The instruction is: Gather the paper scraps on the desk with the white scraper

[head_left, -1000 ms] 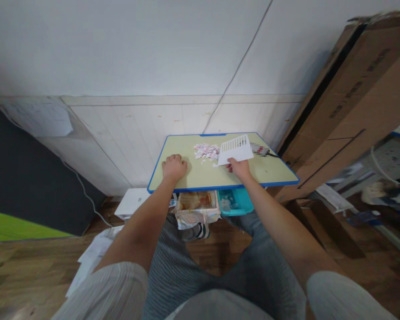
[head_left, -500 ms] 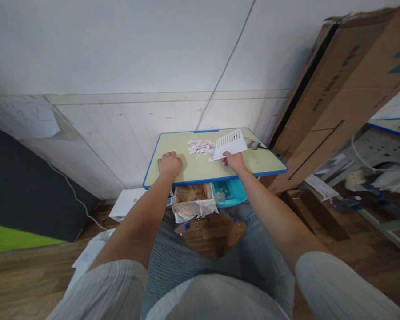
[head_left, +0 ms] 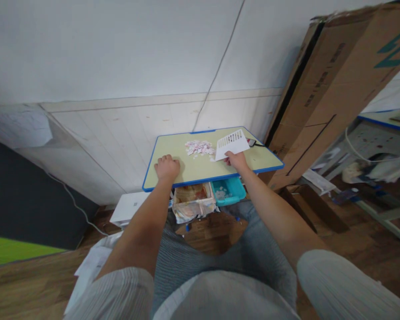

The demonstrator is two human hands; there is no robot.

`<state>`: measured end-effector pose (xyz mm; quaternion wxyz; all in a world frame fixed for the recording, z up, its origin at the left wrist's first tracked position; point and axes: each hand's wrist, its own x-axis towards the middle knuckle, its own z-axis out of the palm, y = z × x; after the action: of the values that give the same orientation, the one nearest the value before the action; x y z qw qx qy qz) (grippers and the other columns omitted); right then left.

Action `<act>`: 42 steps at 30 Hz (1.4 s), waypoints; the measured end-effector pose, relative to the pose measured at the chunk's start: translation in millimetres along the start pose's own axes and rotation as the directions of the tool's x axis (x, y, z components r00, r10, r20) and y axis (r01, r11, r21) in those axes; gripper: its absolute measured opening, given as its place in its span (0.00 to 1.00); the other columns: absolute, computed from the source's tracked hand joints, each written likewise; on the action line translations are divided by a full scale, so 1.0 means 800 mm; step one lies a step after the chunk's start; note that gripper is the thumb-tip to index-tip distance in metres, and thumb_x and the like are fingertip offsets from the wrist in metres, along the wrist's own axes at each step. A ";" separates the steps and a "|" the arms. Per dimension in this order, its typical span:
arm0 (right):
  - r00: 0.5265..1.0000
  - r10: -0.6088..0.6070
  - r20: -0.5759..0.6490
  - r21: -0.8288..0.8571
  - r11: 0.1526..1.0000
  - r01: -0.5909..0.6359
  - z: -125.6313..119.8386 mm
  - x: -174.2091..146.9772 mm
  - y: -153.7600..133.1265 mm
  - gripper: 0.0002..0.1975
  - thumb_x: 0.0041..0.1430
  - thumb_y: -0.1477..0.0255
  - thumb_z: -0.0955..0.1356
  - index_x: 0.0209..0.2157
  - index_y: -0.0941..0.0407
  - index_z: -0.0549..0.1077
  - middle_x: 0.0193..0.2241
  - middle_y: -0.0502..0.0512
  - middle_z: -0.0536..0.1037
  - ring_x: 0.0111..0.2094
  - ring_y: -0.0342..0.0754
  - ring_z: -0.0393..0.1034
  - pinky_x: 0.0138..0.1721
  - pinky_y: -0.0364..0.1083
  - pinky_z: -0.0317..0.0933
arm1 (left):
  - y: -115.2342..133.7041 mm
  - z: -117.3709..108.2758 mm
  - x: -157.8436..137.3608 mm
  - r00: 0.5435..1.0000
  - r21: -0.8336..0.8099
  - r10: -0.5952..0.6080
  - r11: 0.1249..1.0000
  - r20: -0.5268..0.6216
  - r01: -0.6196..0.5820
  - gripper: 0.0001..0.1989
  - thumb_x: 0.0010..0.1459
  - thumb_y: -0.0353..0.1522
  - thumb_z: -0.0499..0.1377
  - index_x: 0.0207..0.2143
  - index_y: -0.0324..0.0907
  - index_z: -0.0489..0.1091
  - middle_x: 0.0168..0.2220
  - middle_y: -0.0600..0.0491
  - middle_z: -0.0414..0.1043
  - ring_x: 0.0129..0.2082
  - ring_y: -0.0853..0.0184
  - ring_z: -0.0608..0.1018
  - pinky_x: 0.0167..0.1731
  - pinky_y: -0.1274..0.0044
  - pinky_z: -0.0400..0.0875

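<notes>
My left hand [head_left: 167,168] rests on the left part of the small table [head_left: 146,175], fingers curled in and nothing seen in them. In my right hand [head_left: 236,161] is a white card [head_left: 235,146] with a row of narrow slots along its far side; thumb on top, fingers beneath. The card is tilted above the tabletop. Left of it lies a loose pile of small pinkish-white paper pieces [head_left: 199,147], with a few stray bits near the card's lower corner. A dark device with a black strap [head_left: 252,142] lies partly behind the card.
Below the table edge sit a lined basket [head_left: 191,209] and a teal bin [head_left: 231,200] with pale scraps inside. A tall cardboard box [head_left: 323,93] leans at right. A white box [head_left: 128,206] stands at left. A cable [head_left: 220,71] runs down the wall [head_left: 120,58].
The view has shifted slightly. My right hand keeps hold of the card, which has turned a little, showing more of the device behind it. My left hand stays on the table.
</notes>
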<state>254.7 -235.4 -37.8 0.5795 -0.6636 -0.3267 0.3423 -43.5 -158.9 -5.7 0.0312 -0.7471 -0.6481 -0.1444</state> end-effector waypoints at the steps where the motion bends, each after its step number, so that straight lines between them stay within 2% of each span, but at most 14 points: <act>1: 1.000 0.002 -0.004 0.001 1.000 -0.002 -0.001 -0.001 0.000 0.23 0.77 0.61 0.76 0.67 0.55 0.78 0.64 0.63 0.81 0.58 0.59 0.82 0.58 0.62 0.81 | 0.000 0.000 0.000 1.000 0.000 0.000 1.000 0.001 0.000 0.26 0.77 0.35 0.49 0.67 0.31 0.75 0.68 0.29 0.76 0.71 0.41 0.74 0.67 0.54 0.71; 10: 0.999 0.012 -0.031 0.020 1.000 -0.011 -0.006 -0.012 -0.012 0.23 0.77 0.61 0.77 0.67 0.55 0.78 0.64 0.63 0.81 0.58 0.60 0.82 0.58 0.62 0.81 | 0.000 0.001 0.001 1.000 -0.016 -0.008 1.000 0.000 0.008 0.24 0.77 0.34 0.51 0.65 0.33 0.76 0.67 0.29 0.77 0.70 0.42 0.75 0.66 0.56 0.72; 26: 0.997 0.019 -0.073 0.072 0.997 -0.014 -0.007 -0.003 -0.009 0.24 0.76 0.60 0.77 0.66 0.55 0.79 0.66 0.63 0.81 0.59 0.60 0.82 0.57 0.61 0.81 | 0.000 0.001 0.001 1.000 -0.012 -0.004 1.000 0.000 0.004 0.24 0.76 0.35 0.50 0.65 0.34 0.76 0.67 0.29 0.78 0.69 0.42 0.75 0.66 0.56 0.73; 36: 0.999 0.033 0.025 0.054 0.998 -0.034 -0.013 -0.004 -0.004 0.24 0.76 0.60 0.77 0.66 0.55 0.79 0.65 0.63 0.81 0.59 0.60 0.82 0.57 0.61 0.81 | 0.000 0.001 0.000 1.000 -0.014 -0.005 1.000 -0.005 0.005 0.23 0.76 0.34 0.51 0.64 0.35 0.76 0.67 0.29 0.78 0.69 0.41 0.75 0.65 0.55 0.73; 42: 0.999 0.040 0.030 0.031 0.999 -0.041 -0.020 -0.001 -0.001 0.23 0.77 0.61 0.77 0.66 0.55 0.79 0.65 0.63 0.81 0.58 0.59 0.82 0.57 0.61 0.81 | 0.000 0.001 0.001 1.000 -0.023 -0.006 1.000 0.001 0.006 0.23 0.77 0.34 0.52 0.65 0.35 0.76 0.67 0.29 0.77 0.70 0.41 0.75 0.66 0.55 0.73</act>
<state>267.2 -244.7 -35.8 0.5780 -0.6557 -0.3163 0.3687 -43.8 -158.3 -6.1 0.0221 -0.7455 -0.6486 -0.1517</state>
